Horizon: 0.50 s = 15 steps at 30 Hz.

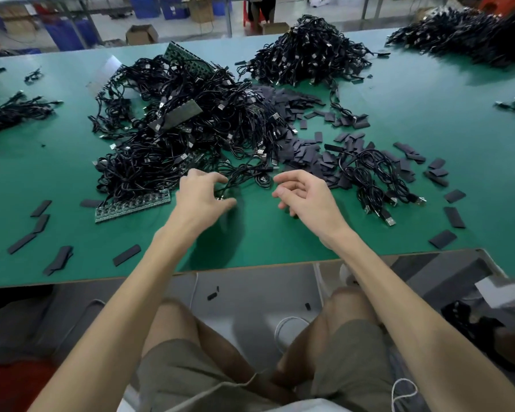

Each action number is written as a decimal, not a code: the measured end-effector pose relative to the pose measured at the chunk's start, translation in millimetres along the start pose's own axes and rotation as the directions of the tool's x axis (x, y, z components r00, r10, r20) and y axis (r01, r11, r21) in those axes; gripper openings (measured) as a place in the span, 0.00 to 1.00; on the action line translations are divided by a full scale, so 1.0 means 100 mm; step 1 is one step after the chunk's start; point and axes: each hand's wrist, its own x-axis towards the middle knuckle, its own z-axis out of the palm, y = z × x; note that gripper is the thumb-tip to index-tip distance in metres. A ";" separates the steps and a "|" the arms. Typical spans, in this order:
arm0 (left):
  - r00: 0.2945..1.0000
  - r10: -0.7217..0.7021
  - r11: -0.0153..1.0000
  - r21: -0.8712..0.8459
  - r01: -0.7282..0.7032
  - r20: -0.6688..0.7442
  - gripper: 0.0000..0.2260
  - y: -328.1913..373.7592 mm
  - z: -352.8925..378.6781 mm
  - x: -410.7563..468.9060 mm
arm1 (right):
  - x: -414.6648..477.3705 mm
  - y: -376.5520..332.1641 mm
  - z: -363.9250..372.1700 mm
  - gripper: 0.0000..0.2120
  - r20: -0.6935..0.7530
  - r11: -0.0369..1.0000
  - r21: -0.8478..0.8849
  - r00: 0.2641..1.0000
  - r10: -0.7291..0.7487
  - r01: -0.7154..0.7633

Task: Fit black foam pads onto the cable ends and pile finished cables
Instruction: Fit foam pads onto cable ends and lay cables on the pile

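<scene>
While left hand (204,194) fingers pinch a cable (244,173) end over the green table (280,239), I see right hand (306,200) loosely curled, empty.

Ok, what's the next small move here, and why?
Probably the right hand reaches forward to pick up one of the foam pads scattered just beyond it. The left hand appears to pinch a cable near its metal end. No pad shows on that end, and the right hand looks empty.

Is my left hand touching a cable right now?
Touching. The head view shows the left hand pinching a cable near its end, between thumb and fingers.
</scene>
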 end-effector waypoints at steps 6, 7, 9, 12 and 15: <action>0.993 0.091 0.979 -0.175 -0.102 -0.072 0.13 0.03 0.09 -0.12 | 0.00 0.00 0.00 0.07 0.018 0.999 -0.048 1.000 0.006 -0.005; 0.990 0.079 0.963 -0.247 -0.106 -0.116 0.12 0.06 0.11 -0.14 | 0.00 0.01 0.00 0.07 0.022 0.998 -0.059 1.000 0.002 0.000; 0.988 0.066 0.911 -0.395 -0.115 -0.137 0.10 0.13 0.14 -0.19 | 0.01 0.02 0.00 0.08 0.043 0.995 -0.094 0.999 -0.021 0.025; 0.987 0.131 0.816 -0.555 -0.162 -0.095 0.12 0.19 0.23 -0.27 | 0.01 0.02 0.02 0.14 0.108 0.984 -0.155 0.992 -0.070 0.086; 0.959 0.264 0.768 -0.579 -0.273 -0.103 0.18 0.22 0.31 -0.30 | 0.00 0.02 0.03 0.23 0.153 0.970 -0.203 0.983 -0.100 0.131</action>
